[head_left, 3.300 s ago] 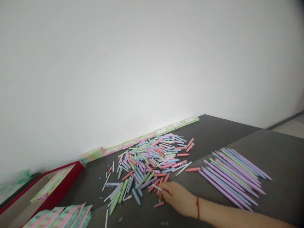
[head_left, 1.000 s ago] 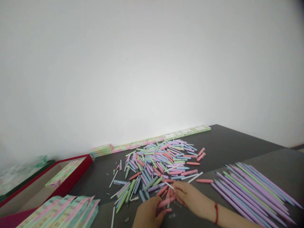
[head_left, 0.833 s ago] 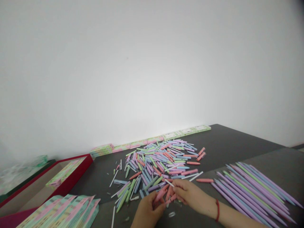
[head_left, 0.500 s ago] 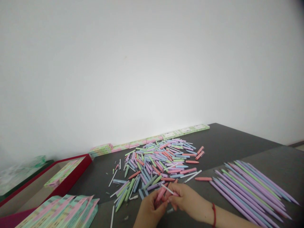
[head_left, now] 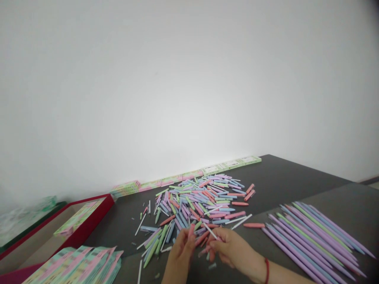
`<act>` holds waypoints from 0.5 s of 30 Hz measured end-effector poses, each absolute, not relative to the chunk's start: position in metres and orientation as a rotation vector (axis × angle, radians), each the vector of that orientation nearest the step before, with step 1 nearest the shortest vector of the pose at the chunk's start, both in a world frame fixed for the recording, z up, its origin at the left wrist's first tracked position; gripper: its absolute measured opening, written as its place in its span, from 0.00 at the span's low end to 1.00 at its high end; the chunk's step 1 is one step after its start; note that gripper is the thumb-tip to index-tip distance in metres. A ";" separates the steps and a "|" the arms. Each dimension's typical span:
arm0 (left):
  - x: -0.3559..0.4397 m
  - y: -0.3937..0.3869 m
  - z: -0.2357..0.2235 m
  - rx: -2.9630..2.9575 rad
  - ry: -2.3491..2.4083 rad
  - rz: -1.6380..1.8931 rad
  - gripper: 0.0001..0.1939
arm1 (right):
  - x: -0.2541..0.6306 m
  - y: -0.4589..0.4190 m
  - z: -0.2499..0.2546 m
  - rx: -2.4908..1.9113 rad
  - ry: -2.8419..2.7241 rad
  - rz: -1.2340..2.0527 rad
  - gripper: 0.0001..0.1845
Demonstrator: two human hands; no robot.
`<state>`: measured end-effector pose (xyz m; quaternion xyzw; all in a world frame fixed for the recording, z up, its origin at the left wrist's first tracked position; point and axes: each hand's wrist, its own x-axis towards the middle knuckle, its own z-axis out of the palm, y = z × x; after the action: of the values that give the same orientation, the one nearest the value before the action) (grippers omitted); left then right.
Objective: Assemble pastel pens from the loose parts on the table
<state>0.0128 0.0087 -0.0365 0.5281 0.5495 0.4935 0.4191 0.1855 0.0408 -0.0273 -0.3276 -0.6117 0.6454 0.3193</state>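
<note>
My left hand (head_left: 179, 254) is closed around a short pink pen tube (head_left: 191, 229), whose upper end sticks out past the fingertips. Beside it, my right hand (head_left: 237, 252) pinches a thin white stick (head_left: 211, 231) that slants up to the left. A pink piece with a clear end (head_left: 204, 251) also shows at the right fingers; its exact shape is blurred. Both hands are just in front of a heap of pastel pen parts (head_left: 189, 197), with tubes, pointed pieces and white sticks mixed together.
Long pastel pencil-like sticks (head_left: 314, 236) lie side by side at the right. Printed packets (head_left: 74, 264) are fanned out at front left, beside a red box (head_left: 100, 213). Flat printed boxes (head_left: 192, 173) line the wall. A single coral pointed piece (head_left: 254, 225) lies right of the heap.
My hands have moved apart. The left hand has shifted left and tipped upward with the pink pen tube, while the right keeps the white stick and has moved slightly right.
</note>
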 end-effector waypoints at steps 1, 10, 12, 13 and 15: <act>0.008 0.008 -0.032 1.431 1.428 1.207 0.15 | 0.187 0.042 -0.025 -0.854 -1.584 1.718 0.14; -0.014 0.004 -0.018 2.013 1.656 0.874 0.14 | 0.186 0.048 -0.011 -0.757 -1.319 1.726 0.23; -0.013 0.004 -0.017 2.039 1.688 0.883 0.13 | 0.184 0.049 -0.013 -0.729 -1.318 1.733 0.24; -0.011 0.003 -0.016 2.054 1.687 0.893 0.13 | 0.183 0.049 -0.015 -0.730 -1.322 1.728 0.24; -0.009 0.002 -0.015 2.081 1.658 0.901 0.12 | 0.180 0.049 -0.020 -0.757 -1.332 1.700 0.21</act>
<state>-0.0086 0.0018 -0.0148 0.7305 0.5820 0.3165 0.1655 0.1802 0.0493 -0.0202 -0.3013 -0.5299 0.6764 0.4135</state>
